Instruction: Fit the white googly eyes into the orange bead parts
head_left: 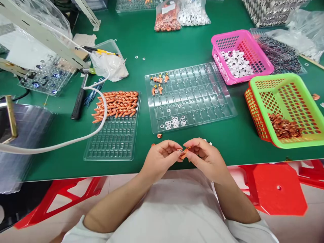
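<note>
My left hand (162, 156) and my right hand (206, 158) meet at the near edge of the green table (141, 44), both pinched on a small orange part (184, 153). A small ring seems to sit at my left fingertips. Just beyond them lies a clear compartment tray (202, 98) with a few orange parts (158, 84) in its far left cells and a heap of white rings (173, 122) near its front edge. A loose orange piece (159, 135) lies on the table before the tray.
A second clear tray (113, 141) at left carries rows of orange parts (117, 103). A pink basket (240, 55) of white pieces and a green-orange basket (286, 108) of brown pieces stand at right. A hammer (79, 98), a white cable (76, 140) and bags lie around. Red stools (278, 189) stand below.
</note>
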`<state>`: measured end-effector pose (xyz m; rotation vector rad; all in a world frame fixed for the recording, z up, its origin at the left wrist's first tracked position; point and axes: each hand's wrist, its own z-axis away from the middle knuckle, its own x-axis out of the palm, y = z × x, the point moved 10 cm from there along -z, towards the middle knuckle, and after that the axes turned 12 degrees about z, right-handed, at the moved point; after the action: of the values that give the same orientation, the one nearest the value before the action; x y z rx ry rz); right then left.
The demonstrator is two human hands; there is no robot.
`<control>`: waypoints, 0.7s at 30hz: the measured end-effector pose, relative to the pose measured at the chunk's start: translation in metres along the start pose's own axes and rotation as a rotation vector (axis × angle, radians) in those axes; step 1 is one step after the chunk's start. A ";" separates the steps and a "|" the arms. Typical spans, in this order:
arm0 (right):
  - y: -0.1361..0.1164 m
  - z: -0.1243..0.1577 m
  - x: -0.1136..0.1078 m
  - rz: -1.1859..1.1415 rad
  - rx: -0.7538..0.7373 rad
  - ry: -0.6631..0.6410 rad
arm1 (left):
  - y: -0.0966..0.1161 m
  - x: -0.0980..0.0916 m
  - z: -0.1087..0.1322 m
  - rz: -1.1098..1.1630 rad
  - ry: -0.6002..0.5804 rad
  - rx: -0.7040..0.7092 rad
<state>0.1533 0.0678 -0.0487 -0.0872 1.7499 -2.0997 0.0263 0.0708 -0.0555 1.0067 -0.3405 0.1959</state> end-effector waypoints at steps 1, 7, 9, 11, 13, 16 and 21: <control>-0.001 0.000 0.000 0.009 -0.003 0.001 | 0.000 0.000 0.000 -0.009 0.004 0.002; -0.003 -0.001 -0.003 0.088 -0.014 0.018 | -0.002 -0.002 -0.001 -0.043 0.030 0.015; -0.002 -0.002 -0.002 0.111 -0.015 0.020 | -0.003 -0.003 -0.001 -0.051 0.039 0.020; -0.002 -0.003 -0.002 0.126 -0.014 0.018 | -0.004 -0.005 -0.002 -0.056 0.047 0.022; -0.003 -0.005 -0.001 0.131 -0.012 0.011 | -0.006 -0.006 -0.002 -0.062 0.052 0.020; -0.005 -0.005 0.000 0.138 -0.015 0.002 | -0.006 -0.007 -0.002 -0.085 0.058 0.027; -0.008 -0.002 0.003 0.151 -0.029 -0.020 | -0.006 -0.008 -0.001 -0.118 0.036 0.039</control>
<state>0.1477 0.0691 -0.0424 0.0155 1.7189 -1.9599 0.0205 0.0687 -0.0637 1.0574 -0.2443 0.1141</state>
